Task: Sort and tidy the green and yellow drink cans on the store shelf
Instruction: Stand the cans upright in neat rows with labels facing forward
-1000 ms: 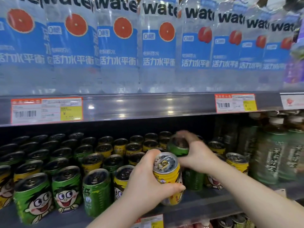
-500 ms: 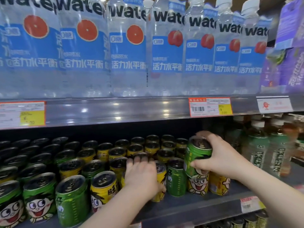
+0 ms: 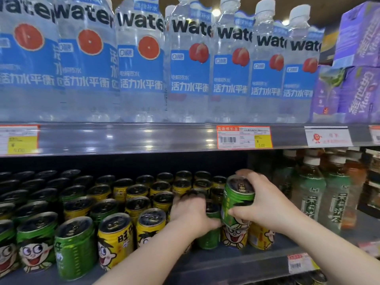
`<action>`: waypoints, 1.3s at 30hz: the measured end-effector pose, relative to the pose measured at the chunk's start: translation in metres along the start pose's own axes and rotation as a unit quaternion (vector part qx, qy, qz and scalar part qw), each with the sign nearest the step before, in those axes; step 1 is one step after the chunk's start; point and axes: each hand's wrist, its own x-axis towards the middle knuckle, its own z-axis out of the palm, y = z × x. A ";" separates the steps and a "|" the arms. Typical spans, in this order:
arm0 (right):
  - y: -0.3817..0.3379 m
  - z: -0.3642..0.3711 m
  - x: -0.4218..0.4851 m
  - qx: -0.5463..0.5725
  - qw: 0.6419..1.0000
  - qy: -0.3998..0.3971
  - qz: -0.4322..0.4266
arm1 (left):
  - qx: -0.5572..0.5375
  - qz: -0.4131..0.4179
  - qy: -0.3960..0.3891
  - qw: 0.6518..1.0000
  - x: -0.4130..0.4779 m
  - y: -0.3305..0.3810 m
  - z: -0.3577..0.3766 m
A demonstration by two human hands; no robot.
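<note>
Green and yellow cartoon-face cans fill the lower shelf [image 3: 236,262] in rows. My right hand [image 3: 267,204] grips a green can [image 3: 236,198] by its side. It holds that can raised just above a yellow can [image 3: 234,238] at the right end of the front row. My left hand [image 3: 191,212] curls over the top of a standing green can [image 3: 206,239] right beside it, thumb across the can's front. A yellow can behind my left wrist is hidden. More yellow cans [image 3: 115,241] and green cans [image 3: 74,247] stand at the front left.
Large water bottles [image 3: 185,68] line the upper shelf, whose edge [image 3: 144,138] hangs low over the cans. Green tea bottles [image 3: 312,198] stand close to the right of the cans. Purple cartons [image 3: 357,79] sit at the upper right. A price tag [image 3: 300,262] hangs on the front rail.
My left hand set the yellow can down in the front row and shifted right onto the standing green can. My right hand lifted its green can clear of the row.
</note>
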 end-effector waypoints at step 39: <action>-0.385 0.272 0.032 -0.001 0.938 -0.202 -0.281 | -0.019 -0.150 0.257 0.954 -0.228 -0.421 -0.133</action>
